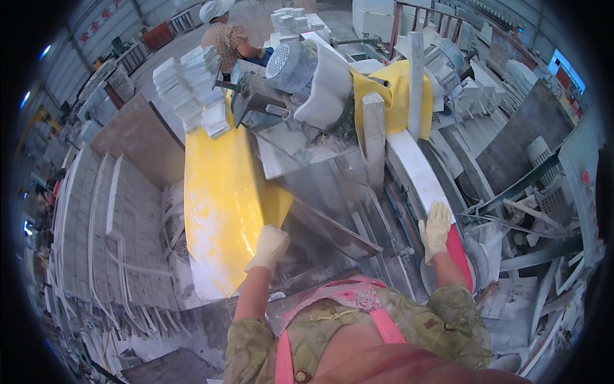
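Head view: white strip (417, 168) lies in the channel on the right side of the machine, ahead of the right hand (436, 229). Appearance: long, narrow, flat; pale, even upper face with straight edges, fairly clean against the dusty grey metal around it. Long axis runs away from the body and leans left; near end at the right hand, far end toward the yellow cover (404, 96), where it passes out of sight beside the upright posts (374, 131). A red band (460, 259) carries the line on toward the body.

Right hand: gloved, palm down on the near part of the strip, fingers straight and close together, pointing away. Left hand (268, 247): gloved, fingers curled, at the edge of the yellow sheet (216, 192); cannot tell whether it grips anything.
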{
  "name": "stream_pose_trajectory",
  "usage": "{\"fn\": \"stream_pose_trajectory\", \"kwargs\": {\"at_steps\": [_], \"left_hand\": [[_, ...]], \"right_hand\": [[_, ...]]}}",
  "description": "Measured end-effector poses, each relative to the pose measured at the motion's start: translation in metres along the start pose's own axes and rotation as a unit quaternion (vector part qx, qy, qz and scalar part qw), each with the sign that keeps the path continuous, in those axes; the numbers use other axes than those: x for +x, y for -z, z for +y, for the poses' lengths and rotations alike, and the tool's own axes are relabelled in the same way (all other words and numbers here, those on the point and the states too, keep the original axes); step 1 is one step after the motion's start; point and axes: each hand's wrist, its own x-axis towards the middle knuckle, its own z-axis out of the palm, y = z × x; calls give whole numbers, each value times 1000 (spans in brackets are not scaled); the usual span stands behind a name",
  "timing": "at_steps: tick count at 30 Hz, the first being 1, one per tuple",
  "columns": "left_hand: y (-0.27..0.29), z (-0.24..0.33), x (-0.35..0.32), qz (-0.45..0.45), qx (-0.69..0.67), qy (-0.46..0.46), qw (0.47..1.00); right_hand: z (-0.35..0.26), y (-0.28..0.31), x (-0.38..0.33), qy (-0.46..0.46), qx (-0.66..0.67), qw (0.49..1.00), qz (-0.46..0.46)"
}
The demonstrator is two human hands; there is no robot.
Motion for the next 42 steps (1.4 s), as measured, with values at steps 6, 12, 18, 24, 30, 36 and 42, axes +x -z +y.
{"fn": "stream_pose_trajectory", "kwargs": {"at_steps": [6, 12, 18, 24, 30, 36, 42], "left_hand": [[11, 3, -1, -30, 30, -11, 999], [7, 4, -1, -10, 43, -21, 999], [3, 1, -1, -1, 41, -21, 999], [-3, -2, 0, 30, -13, -13, 999], [-2, 0, -2, 28, 26, -24, 999], [-14, -6, 0, 49, 1, -23, 999], [-21, -6, 1, 57, -20, -13, 998]], "right_hand": [[5, -5, 1, -19, 3, 1000, 0], [7, -4, 1, -22, 2, 1000, 7], [2, -3, 1, -51, -23, 998, -17], [2, -3, -1, -47, -21, 999, -3], [0, 0, -5, -49, -11, 999, 12], [-7, 7, -10, -78, -12, 996, -33], [-12, 12, -11, -100, -28, 991, -85]]}}
